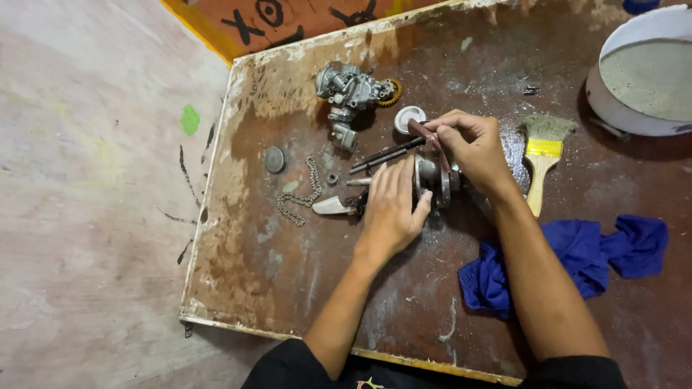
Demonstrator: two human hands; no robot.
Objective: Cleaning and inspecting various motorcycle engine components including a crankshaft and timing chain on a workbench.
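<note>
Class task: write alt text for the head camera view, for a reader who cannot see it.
Seen from above, a person's left hand steadies a round metal engine part on a worn brown board while the right hand presses a thin reddish tool to it. Nearby lie a carburettor, a chain, a paintbrush, a blue rag and a white bowl.

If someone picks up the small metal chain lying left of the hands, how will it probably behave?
The chain lies in a loose curve on the board, so it would likely hang limp and not keep its shape. Its small metal links suggest it is fairly heavy for its size. Pushed, it would probably bunch up or drag, not roll.
</note>
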